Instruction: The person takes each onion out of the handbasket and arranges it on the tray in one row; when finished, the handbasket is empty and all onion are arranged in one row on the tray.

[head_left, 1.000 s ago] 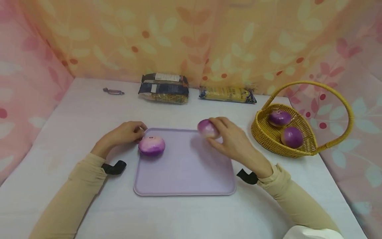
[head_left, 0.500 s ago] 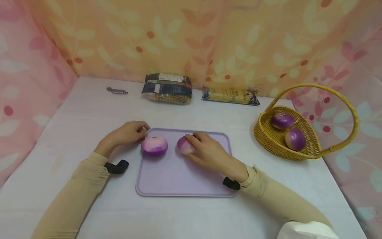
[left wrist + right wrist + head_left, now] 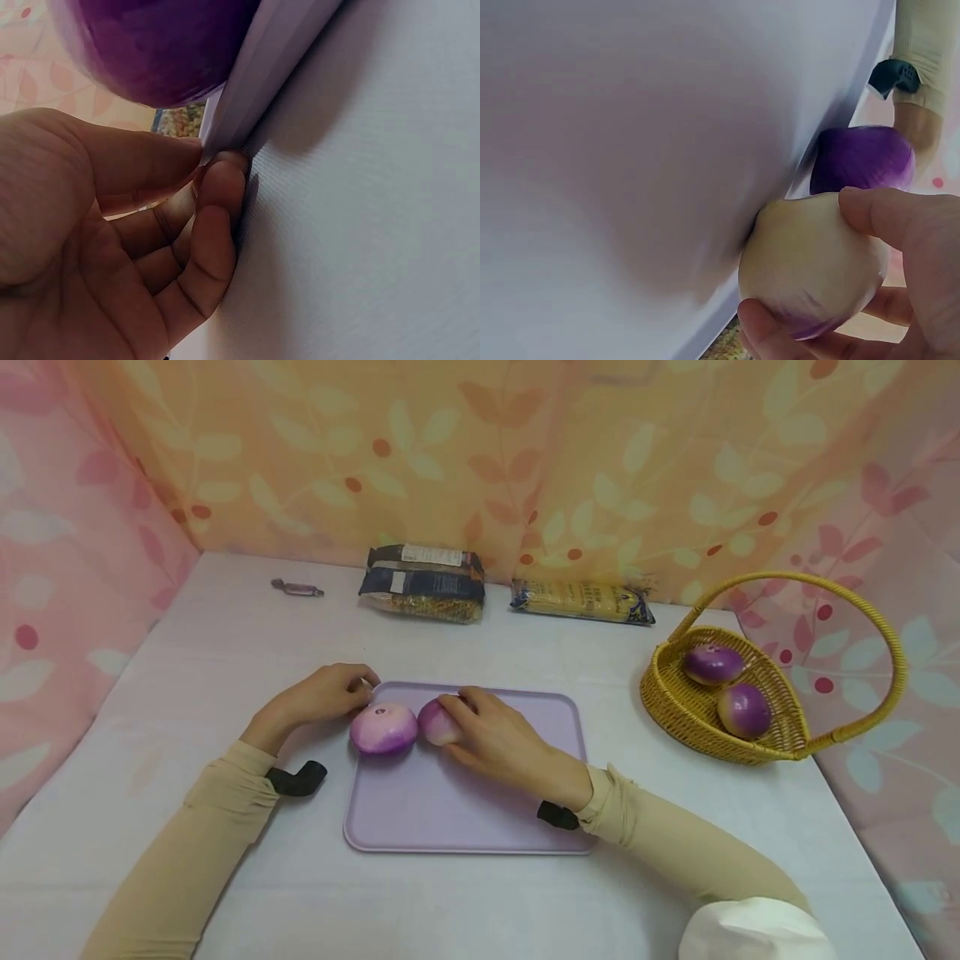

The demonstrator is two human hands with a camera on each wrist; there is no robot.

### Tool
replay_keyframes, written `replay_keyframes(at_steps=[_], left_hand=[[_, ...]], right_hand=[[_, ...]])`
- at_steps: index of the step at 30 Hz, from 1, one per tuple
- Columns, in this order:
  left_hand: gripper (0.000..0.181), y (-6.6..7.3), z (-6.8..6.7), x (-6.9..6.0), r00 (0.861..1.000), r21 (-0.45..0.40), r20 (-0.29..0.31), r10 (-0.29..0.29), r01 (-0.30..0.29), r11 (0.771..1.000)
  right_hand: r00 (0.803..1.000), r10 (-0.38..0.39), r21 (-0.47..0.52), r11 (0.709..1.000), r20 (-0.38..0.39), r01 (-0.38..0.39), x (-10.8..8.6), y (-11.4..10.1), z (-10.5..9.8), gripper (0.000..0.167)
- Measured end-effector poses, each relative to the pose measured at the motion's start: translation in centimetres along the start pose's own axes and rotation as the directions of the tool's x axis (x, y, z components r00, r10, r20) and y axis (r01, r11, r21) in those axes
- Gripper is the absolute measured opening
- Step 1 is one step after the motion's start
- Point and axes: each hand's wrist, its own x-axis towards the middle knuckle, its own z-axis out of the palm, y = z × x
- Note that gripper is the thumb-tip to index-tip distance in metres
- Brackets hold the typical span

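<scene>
On the left part of a lilac tray (image 3: 465, 810) sits a purple-and-white onion (image 3: 383, 729). My right hand (image 3: 498, 739) grips a second onion (image 3: 438, 722) just to its right, low over the tray. In the right wrist view this onion (image 3: 810, 262) shows its cream side between thumb and fingers, the other onion (image 3: 862, 157) close behind it. At the tray's far left corner, my left hand (image 3: 322, 697) pinches the rim. The left wrist view shows the thumb and curled fingers (image 3: 210, 255) meeting at the tray edge (image 3: 259, 75).
A yellow wicker basket (image 3: 675, 731) with a tall handle stands at the right, two onions (image 3: 731, 685) inside. Along the back lie a dark pasta bag (image 3: 423, 583), a yellow pasta packet (image 3: 581, 600) and a small wrapped candy (image 3: 297, 587). Patterned curtains (image 3: 480, 460) surround the white table.
My right hand has carried its onion leftward and down, from above the tray's right side to beside the other onion. My left hand has stayed at the tray's corner.
</scene>
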Motion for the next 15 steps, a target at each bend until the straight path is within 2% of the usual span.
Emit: replay_keyframes(at_steps=[9, 15], left_hand=[[0.028, 0.2, 0.0, 0.01, 1.0, 0.013, 0.004, -0.005, 0.005, 1.0], [0.027, 0.28, -0.16, -0.13, 1.0, 0.01, 0.002, -0.007, 0.007, 1.0]], right_hand=[[1.0, 0.013, -0.002, 1.0, 0.009, -0.013, -0.02, -0.04, 0.12, 0.063], [0.997, 0.065, 0.009, 0.998, 0.044, -0.065, -0.28, 0.0, -0.48, 0.071]])
